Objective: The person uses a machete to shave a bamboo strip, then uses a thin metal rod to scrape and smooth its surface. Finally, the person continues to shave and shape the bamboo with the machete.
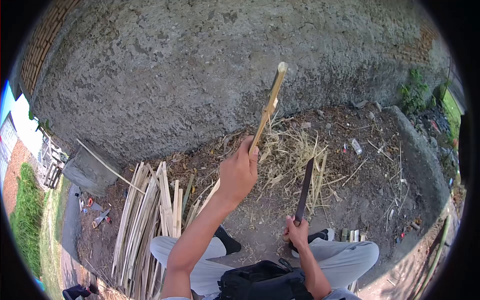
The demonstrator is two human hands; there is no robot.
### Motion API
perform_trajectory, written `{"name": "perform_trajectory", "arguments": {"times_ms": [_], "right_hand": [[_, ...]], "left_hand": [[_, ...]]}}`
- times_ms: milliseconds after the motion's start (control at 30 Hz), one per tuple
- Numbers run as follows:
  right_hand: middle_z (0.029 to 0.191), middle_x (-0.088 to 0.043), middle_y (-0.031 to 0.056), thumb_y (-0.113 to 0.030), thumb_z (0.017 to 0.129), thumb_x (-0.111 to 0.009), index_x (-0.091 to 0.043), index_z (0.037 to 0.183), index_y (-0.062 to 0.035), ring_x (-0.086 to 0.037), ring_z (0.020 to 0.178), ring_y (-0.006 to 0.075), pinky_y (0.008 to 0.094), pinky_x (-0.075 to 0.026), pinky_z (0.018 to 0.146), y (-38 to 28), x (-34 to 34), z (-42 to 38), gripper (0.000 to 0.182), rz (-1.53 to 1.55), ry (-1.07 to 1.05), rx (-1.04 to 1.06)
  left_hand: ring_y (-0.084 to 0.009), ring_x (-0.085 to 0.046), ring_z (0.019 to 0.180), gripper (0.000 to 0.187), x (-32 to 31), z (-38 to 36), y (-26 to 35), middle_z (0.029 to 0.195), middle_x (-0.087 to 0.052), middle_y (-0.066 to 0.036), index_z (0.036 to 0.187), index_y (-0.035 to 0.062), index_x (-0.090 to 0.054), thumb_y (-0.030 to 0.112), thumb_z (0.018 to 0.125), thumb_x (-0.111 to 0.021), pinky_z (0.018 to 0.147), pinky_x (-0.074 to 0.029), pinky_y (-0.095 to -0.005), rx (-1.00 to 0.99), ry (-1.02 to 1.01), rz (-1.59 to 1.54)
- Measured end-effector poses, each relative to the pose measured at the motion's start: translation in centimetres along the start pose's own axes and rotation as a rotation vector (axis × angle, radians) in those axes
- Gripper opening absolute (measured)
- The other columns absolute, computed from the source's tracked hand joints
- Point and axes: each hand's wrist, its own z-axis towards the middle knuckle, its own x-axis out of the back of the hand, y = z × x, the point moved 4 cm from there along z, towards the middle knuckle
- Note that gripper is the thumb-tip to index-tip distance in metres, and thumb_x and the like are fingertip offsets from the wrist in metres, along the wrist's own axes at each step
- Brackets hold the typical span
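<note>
Split strips (145,215) lie left of the person; the left hand (239,172) grips a raised bamboo piece (270,107) before the rough wall (190,75). Shavings (282,150) litter the ground beyond the long blade (305,190) clasped by the right hand (296,232).

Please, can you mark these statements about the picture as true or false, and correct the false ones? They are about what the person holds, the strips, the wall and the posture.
1. The left grip holds a stick. True.
2. The knife lies on the ground. False: the right grip holds the knife.
3. Many pale strips lie on the ground at the person's left side. True.
4. The knife blade touches the stick. False: they are apart.
5. The person stands with straight legs. False: the person is low down, with both legs bent.
6. A rough grey wall is in front of the person. True.
</note>
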Motion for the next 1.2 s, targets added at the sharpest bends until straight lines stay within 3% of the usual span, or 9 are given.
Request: {"name": "perform_trajectory", "arguments": {"times_ms": [67, 167, 200, 333, 567, 600, 800, 1000, 1200], "right_hand": [[0.071, -0.061, 0.0099, -0.007, 0.085, -0.07, -0.043, 0.082, -0.008, -0.065, 0.062, 0.0193, 0.0293, -0.056, 0.059, -1.7, -0.5, 0.0, 0.027, 0.112, 0.001, 0.031], [0.084, -0.063, 0.0129, 0.004, 0.078, -0.071, -0.043, 0.085, -0.0086, -0.066, 0.065, 0.0179, 0.031, -0.057, 0.061, -3.2, -0.2, -2.8, 0.032, 0.474, -0.023, 0.147], [0.09, -0.063, 0.0141, 0.007, 0.076, -0.071, -0.043, 0.086, -0.0087, -0.066, 0.066, 0.0173, 0.0313, -0.057, 0.061, -4.1, 0.3, -2.8, 0.034, 0.528, 0.0, 0.201], [0.103, -0.061, 0.0157, 0.006, 0.075, -0.071, -0.043, 0.087, -0.0091, -0.062, 0.061, 0.0147, 0.0309, -0.057, 0.057, -7.0, 2.8, -2.8, 0.034, 0.655, 0.002, 0.296], [0.09, -0.064, 0.0098, 0.005, 0.075, -0.071, -0.046, 0.087, -0.0085, -0.057, 0.055, 0.0122, 0.0288, -0.054, 0.052, -3.6, 4.5, 0.0, 0.031, 0.694, 0.159, 0.191], [0.082, -0.065, 0.0059, 0.004, 0.074, -0.073, -0.057, 0.094, -0.0027, -0.055, 0.056, 0.0106, 0.0251, -0.05, 0.053, -3.9, 4.3, -0.2, 0.026, 0.713, 0.153, 0.172], [0.079, -0.066, 0.0035, 0.0, 0.073, -0.078, -0.065, 0.111, 0.0074, -0.053, 0.058, 0.0064, 0.0222, -0.043, 0.053, -4.1, 3.8, -0.3, 0.041, 0.567, 0.146, 0.154], [0.077, -0.066, 0.0038, 0.002, 0.072, -0.078, -0.067, 0.102, 0.0056, -0.054, 0.06, 0.007, 0.0223, -0.042, 0.054, -3.7, 3.7, -0.2, 0.032, 0.511, 0.185, 0.133], [0.078, -0.066, 0.0056, 0.003, 0.073, -0.078, -0.064, 0.084, -0.0002, -0.055, 0.061, 0.0083, 0.0236, -0.042, 0.055, -3.8, 3.1, -0.4, 0.019, 0.604, 0.204, 0.194]], "left_hand": [[-0.025, -0.066, 0.071, 0.029, -2.1, -0.6, 0.3, 0.085, -0.065, -0.011, 0.123, 0.0051, -0.05, 0.012, 0.095, -0.052, 0.063, -0.05, -0.0349, -0.265, 0.132, 0.125], [-0.0246, -0.064, 0.071, 0.035, -6.3, -3.5, 3.3, 0.08, -0.061, -0.009, 0.121, 0.003, -0.051, 0.007, 0.086, -0.057, 0.061, -0.048, -0.0352, -0.425, 0.023, 0.289], [-0.0222, -0.062, 0.075, 0.046, -8.1, -4.5, 3.7, 0.083, -0.058, -0.006, 0.125, 0.0035, -0.05, 0.011, 0.081, -0.057, 0.063, -0.046, -0.0327, -0.471, -0.026, 0.346], [-0.0194, -0.061, 0.072, 0.049, -12.8, -7.6, 4.4, 0.079, -0.057, -0.003, 0.127, 0.0044, -0.05, 0.014, 0.08, -0.059, 0.062, -0.045, -0.0316, -0.612, -0.161, 0.409], [-0.0205, -0.063, 0.068, 0.058, -18.2, -12.7, 3.6, 0.079, -0.058, -0.005, 0.133, 0.0047, -0.046, 0.011, 0.077, -0.059, 0.063, -0.046, -0.0316, -0.61, -0.367, 0.387], [-0.0205, -0.064, 0.068, 0.061, -18.5, -13.1, 3.3, 0.079, -0.058, -0.005, 0.136, 0.0059, -0.043, 0.01, 0.077, -0.06, 0.061, -0.045, -0.0315, -0.588, -0.379, 0.338], [-0.0233, -0.065, 0.072, 0.061, -19.9, -14.5, 1.2, 0.082, -0.061, -0.007, 0.137, 0.0066, -0.042, 0.005, 0.079, -0.057, 0.067, -0.042, -0.036, -0.513, -0.492, 0.258], [-0.0286, -0.067, 0.082, 0.058, -20.4, -14.6, -0.5, 0.094, -0.066, -0.013, 0.137, 0.0082, -0.042, 0.0, 0.08, -0.054, 0.076, -0.042, -0.0395, -0.377, -0.685, 0.151], [-0.031, -0.067, 0.087, 0.056, -20.3, -14.7, -0.9, 0.098, -0.068, -0.013, 0.134, 0.0091, -0.043, -0.002, 0.081, -0.054, 0.078, -0.047, -0.0443, -0.328, -0.734, 0.063]]}}
